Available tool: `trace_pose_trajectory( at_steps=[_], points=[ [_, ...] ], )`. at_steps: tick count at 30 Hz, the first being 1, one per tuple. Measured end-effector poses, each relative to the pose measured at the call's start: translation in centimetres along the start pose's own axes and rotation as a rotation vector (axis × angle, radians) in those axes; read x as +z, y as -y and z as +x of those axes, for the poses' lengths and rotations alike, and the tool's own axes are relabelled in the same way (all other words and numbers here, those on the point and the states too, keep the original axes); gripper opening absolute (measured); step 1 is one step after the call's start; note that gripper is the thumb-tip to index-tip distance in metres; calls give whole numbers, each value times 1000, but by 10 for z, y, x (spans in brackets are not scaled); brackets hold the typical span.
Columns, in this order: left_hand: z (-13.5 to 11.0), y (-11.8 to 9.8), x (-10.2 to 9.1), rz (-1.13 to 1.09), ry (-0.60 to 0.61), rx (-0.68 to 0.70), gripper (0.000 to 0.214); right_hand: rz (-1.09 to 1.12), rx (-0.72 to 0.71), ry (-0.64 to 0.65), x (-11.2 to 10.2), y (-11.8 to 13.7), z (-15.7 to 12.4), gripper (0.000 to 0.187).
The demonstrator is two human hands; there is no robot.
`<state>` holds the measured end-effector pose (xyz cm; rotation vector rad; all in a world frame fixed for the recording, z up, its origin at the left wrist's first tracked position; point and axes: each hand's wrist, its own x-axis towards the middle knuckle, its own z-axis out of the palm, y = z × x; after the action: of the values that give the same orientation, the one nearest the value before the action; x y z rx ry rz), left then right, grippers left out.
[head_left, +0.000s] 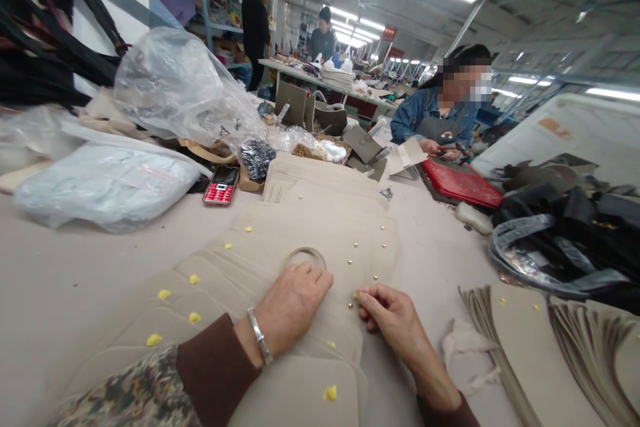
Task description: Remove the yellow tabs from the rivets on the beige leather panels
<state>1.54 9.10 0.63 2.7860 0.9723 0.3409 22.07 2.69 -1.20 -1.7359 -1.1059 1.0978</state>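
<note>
A fanned row of beige leather pieces [280,240] lies on the table in front of me, each with small metal studs and yellow paper dots. My left hand [293,303] rests knuckles-up on the pieces, fingers curled, right beside a roll of clear tape [304,256]. My right hand [387,313] pinches a tiny yellow bit [356,294] at a stud on one piece. A silver bracelet sits on my left wrist.
A red phone [221,185] and plastic bags [175,87] lie at the back left. A second stack of beige pieces [530,340] and black bags [565,240] are on the right. A co-worker in a denim jacket [430,121] works over a red mat [463,181].
</note>
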Motion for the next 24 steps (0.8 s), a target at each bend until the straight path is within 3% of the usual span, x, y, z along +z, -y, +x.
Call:
trace_pose_trajectory(
  at_steps=[7, 16, 24],
  points=[
    [0, -4, 1, -70, 82, 62, 16, -176, 24, 68, 0, 1, -5, 30],
    [0, -4, 2, -72, 91, 61, 16, -568, -243, -1, 10, 13, -7, 23],
    [-1, -2, 6, -82, 52, 65, 16, -524, -236, -58, -1, -1, -14, 17]
  ],
)
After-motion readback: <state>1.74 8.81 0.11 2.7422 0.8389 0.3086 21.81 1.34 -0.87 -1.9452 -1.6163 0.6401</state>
